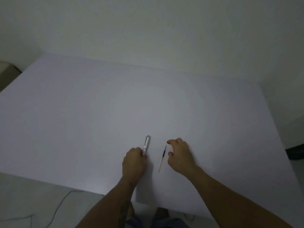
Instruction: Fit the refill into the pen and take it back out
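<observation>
A white pen (146, 144) with a silver clip lies on the white table (98, 112), pointing away from me. My left hand (134, 163) rests over its near end, fingers curled onto the barrel. A thin refill (162, 158), dark at the tip, then blue and yellow, with a pale tail, lies alone on the table just right of the pen. My right hand (179, 155) hovers beside the refill with thumb and fingers spread; it does not touch the refill.
The table's near edge (65, 186) runs just in front of my body. A grey cable (57, 206) lies on the floor at lower left. A dark object (295, 152) sits beyond the table's right edge.
</observation>
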